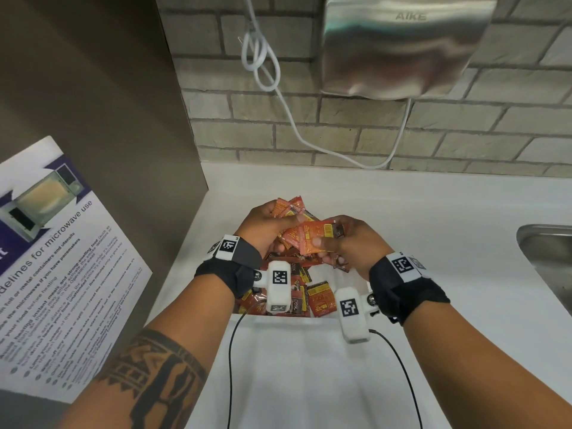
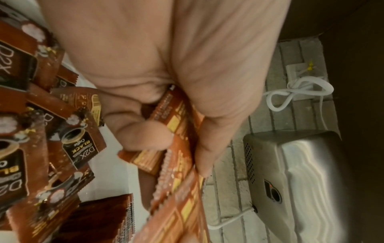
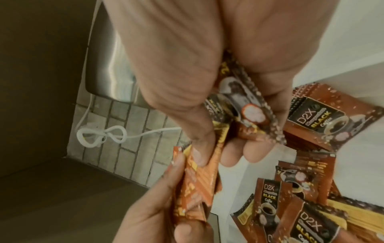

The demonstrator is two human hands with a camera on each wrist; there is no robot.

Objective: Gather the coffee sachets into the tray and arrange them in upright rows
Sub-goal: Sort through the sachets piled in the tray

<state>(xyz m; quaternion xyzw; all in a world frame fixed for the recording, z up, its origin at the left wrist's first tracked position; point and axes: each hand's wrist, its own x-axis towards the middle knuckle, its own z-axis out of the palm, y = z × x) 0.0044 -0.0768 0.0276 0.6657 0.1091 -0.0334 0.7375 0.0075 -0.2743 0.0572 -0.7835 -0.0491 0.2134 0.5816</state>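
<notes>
Left hand (image 1: 263, 226) grips a fanned bunch of coffee sachets (image 1: 289, 209), fingers curled round them; right hand (image 1: 346, 243) pinches another sachet (image 1: 315, 239) between thumb and fingers, held just at 3 o'clock of the left bunch, edges about touching. Both hands hover over the white tray (image 1: 349, 274), where loose sachets (image 1: 320, 297) lie flat and jumbled at 6 o'clock of the fingers, none upright. The pinched sachet's long axis runs roughly 9-to-3; probably it joins the bunch next, the hands being equally near.
</notes>
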